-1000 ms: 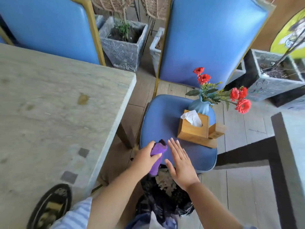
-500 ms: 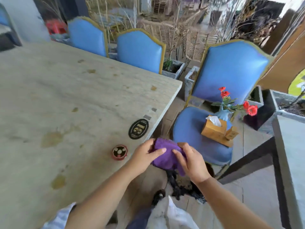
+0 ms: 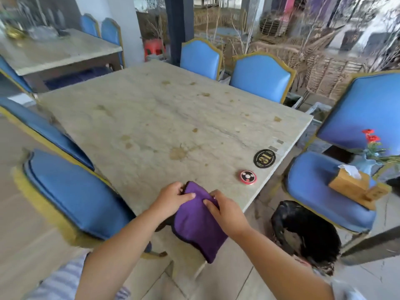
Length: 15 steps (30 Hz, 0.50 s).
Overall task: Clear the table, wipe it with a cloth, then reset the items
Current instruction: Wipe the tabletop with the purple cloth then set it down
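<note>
The pale stone-look table top [image 3: 164,118] looks matt, veined and blotched with brown stains. The purple cloth [image 3: 195,224] is soft, matt fabric with dark edging. At 3 o'clock, the blue padded chair [image 3: 320,191] shows smooth, slightly glossy upholstery under a light wooden tissue box [image 3: 350,187] with white paper.

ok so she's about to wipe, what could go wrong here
The red disc and black number plaque still sit near the table edge; a sweep of the purple cloth could knock them off. The tissue box and flower vase perched on the chair seat could tip if bumped.
</note>
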Available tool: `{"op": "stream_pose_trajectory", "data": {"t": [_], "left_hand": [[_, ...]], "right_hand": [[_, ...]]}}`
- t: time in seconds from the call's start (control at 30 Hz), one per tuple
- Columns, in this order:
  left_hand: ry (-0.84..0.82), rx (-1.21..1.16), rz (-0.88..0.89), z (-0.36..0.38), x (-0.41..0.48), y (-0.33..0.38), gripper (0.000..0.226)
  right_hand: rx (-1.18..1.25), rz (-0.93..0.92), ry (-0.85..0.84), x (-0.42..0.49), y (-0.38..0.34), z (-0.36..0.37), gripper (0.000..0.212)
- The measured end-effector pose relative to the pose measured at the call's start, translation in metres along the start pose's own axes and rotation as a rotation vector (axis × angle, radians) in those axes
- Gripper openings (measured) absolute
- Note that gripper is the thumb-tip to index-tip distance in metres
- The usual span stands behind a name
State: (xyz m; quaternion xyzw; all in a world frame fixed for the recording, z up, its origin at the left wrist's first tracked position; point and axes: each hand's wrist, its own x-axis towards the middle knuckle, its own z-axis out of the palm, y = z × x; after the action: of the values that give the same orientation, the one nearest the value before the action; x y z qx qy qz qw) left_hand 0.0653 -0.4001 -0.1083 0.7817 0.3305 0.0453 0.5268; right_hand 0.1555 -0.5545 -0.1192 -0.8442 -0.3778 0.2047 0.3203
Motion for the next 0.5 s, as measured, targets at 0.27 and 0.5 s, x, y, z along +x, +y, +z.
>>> {"op": "stream_pose_trajectory", "data": {"t": [0.27, 0.5], "left_hand": [[-0.229, 0.712, 0.021, -0.060, 0.048, -0.021, 0.062], [-0.537, 1.158, -0.085, -0.088, 0.065, -0.055, 0.088]], "right_hand": [[-0.452, -0.032, 0.072, 0.021, 0.000, 0.062, 0.063], [-0.644, -0.052, -0.057, -0.001, -0.005, 0.093, 0.061]]}}
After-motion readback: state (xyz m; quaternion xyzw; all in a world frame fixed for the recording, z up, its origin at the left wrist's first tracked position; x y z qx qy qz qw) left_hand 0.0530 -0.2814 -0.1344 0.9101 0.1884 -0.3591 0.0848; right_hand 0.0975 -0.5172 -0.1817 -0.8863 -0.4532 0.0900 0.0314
